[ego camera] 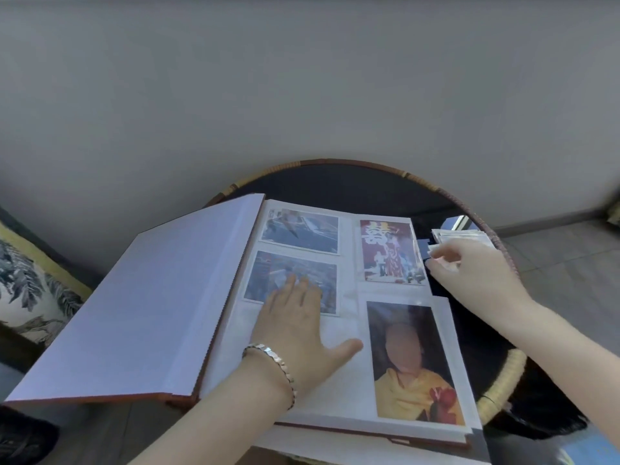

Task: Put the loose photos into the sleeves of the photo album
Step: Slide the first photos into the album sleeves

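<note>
The photo album (pixel 349 317) lies open on a round dark table (pixel 369 182), its white cover page (pixel 151 297) raised at the left. The open page holds several sleeved photos: two landscape ones at the upper left, a red portrait (pixel 389 251) at the upper right and a large portrait with a yellow garment (pixel 414 367) at the lower right. My left hand (pixel 298 317) rests flat on the page, fingers straight, over the lower-left sleeve. My right hand (pixel 469 266) reaches over a pile of loose photos (pixel 459 236) at the table's right edge, fingertips curled at the pile's near edge.
The table has a woven rattan rim (pixel 500 404). A grey wall stands close behind it. A leaf-patterned cushion (pixel 30 290) sits at the left. Tiled floor (pixel 563 263) shows at the right.
</note>
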Demonstrator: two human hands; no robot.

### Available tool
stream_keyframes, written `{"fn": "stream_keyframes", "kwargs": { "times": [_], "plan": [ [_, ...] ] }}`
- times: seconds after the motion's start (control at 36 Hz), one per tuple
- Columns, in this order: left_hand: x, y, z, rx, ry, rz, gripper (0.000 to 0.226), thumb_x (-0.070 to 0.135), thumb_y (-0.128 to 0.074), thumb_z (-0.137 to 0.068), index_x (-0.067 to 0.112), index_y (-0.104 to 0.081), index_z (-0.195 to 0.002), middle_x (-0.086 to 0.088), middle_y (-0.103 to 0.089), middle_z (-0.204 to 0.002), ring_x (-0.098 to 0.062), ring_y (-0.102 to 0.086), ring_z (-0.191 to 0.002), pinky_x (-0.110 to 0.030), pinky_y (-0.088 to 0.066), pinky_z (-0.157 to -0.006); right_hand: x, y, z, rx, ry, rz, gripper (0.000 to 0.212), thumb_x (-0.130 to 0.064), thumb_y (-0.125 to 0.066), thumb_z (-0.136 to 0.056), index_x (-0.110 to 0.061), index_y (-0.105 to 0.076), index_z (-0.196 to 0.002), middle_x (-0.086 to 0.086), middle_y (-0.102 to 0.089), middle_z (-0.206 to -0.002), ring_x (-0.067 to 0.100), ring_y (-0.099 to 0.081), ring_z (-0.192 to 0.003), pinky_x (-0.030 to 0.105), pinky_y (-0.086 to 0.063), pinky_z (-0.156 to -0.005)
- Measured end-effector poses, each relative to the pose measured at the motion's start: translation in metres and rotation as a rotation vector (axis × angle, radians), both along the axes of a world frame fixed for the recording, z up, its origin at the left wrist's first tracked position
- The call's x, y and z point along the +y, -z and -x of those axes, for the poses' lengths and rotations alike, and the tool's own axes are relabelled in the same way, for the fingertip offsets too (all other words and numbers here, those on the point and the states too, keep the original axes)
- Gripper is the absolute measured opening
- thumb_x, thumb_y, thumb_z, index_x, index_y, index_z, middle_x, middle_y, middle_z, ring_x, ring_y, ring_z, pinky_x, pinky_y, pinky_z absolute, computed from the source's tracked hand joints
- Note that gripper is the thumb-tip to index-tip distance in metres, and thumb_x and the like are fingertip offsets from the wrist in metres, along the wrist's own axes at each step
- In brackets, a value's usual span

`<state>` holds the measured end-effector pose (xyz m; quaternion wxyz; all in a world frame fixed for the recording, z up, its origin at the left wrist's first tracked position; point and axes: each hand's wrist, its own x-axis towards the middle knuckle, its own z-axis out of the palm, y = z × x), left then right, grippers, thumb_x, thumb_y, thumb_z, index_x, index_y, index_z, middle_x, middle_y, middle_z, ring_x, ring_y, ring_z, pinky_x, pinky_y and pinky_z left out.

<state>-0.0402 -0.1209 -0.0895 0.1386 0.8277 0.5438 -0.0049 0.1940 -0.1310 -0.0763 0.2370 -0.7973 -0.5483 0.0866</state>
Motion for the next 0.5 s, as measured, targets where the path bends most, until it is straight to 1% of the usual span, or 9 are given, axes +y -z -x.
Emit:
{"fn": "stream_keyframes", "kwargs": {
  "times": [0.06,0.08,0.14,0.22,0.28,0.33,0.39,0.44,0.5],
  "plan": [
    [-0.005,0.006,-0.007,0.017,0.007,0.021,0.094,0.072,-0.044,-0.079,0.014,-0.013,-0.147,-0.003,0.003,-0.158,-0.018,0.006,-0.145,-0.032,0.002,-0.117,-0.011,0.005,-0.023,-0.129,0.042,0.053,0.031,-0.032,-0.057,-0.09,-0.013,-0.063,-0.113,0.005,-0.059,-0.119,0.023,-0.052,-0.111,0.032,-0.04,-0.085],
    [-0.006,0.009,-0.008,0.043,0.018,0.013,0.098,0.073,-0.043,-0.078,0.013,-0.01,-0.148,-0.005,0.007,-0.158,-0.019,0.008,-0.145,-0.033,0.004,-0.116,-0.015,0.01,-0.033,-0.182,0.05,0.114,0.038,-0.038,-0.054,-0.09,-0.012,-0.059,-0.117,0.006,-0.057,-0.122,0.025,-0.05,-0.112,0.034,-0.041,-0.085],
    [-0.008,0.013,-0.007,0.063,0.035,-0.005,0.101,0.075,-0.043,-0.076,0.012,-0.011,-0.148,-0.005,0.012,-0.157,-0.019,0.014,-0.144,-0.033,0.01,-0.115,-0.023,0.02,-0.045,-0.268,0.055,0.234,0.046,-0.048,-0.048,-0.09,-0.012,-0.055,-0.116,0.008,-0.055,-0.119,0.026,-0.051,-0.106,0.034,-0.042,-0.078],
    [-0.01,0.016,-0.004,0.033,0.044,0.0,0.096,0.075,-0.042,-0.076,0.015,-0.019,-0.146,-0.003,0.016,-0.157,-0.016,0.018,-0.143,-0.031,0.013,-0.113,-0.033,0.037,-0.052,-0.448,0.028,0.363,0.055,-0.057,-0.04,-0.09,-0.015,-0.049,-0.124,0.006,-0.052,-0.126,0.026,-0.053,-0.107,0.033,-0.043,-0.08],
    [-0.01,0.018,-0.002,0.017,0.055,0.006,0.085,0.074,-0.042,-0.077,0.019,-0.029,-0.14,-0.002,0.017,-0.156,-0.016,0.019,-0.143,-0.031,0.013,-0.113,-0.036,0.043,-0.05,-0.545,0.004,0.34,0.052,-0.057,-0.036,-0.091,-0.017,-0.05,-0.121,0.003,-0.053,-0.124,0.022,-0.055,-0.104,0.029,-0.043,-0.076],
    [-0.009,0.017,0.0,-0.011,0.052,0.023,0.068,0.071,-0.044,-0.079,0.023,-0.04,-0.126,-0.001,0.016,-0.157,-0.015,0.019,-0.143,-0.03,0.013,-0.113,-0.038,0.045,-0.049,-0.582,-0.017,0.266,0.044,-0.051,-0.034,-0.094,-0.016,-0.053,-0.113,0.001,-0.057,-0.115,0.019,-0.056,-0.098,0.026,-0.038,-0.07],
    [-0.009,0.017,0.0,-0.068,0.049,0.034,0.045,0.067,-0.047,-0.081,0.026,-0.045,-0.098,-0.001,0.013,-0.157,-0.014,0.017,-0.143,-0.028,0.012,-0.113,-0.042,0.046,-0.048,-0.637,-0.054,0.262,0.034,-0.04,-0.035,-0.097,-0.015,-0.054,-0.109,0.001,-0.057,-0.109,0.019,-0.057,-0.092,0.024,-0.036,-0.066],
    [-0.01,0.015,0.0,-0.103,0.047,0.045,0.038,0.062,-0.049,-0.083,0.027,-0.035,-0.073,-0.001,0.009,-0.158,-0.012,0.013,-0.144,-0.026,0.01,-0.113,-0.043,0.046,-0.05,-0.743,-0.136,0.266,0.024,-0.029,-0.04,-0.097,-0.016,-0.056,-0.111,0.003,-0.057,-0.106,0.02,-0.057,-0.089,0.025,-0.044,-0.067],
    [-0.01,0.016,0.0,-0.102,0.066,0.053,0.039,0.056,-0.049,-0.086,0.028,-0.029,-0.066,-0.001,0.005,-0.158,-0.012,0.01,-0.144,-0.026,0.009,-0.113,-0.043,0.043,-0.05,-0.724,-0.192,0.297,0.024,-0.027,-0.039,-0.097,-0.016,-0.055,-0.11,0.004,-0.057,-0.106,0.021,-0.056,-0.093,0.028,-0.045,-0.074]
  ]
}}
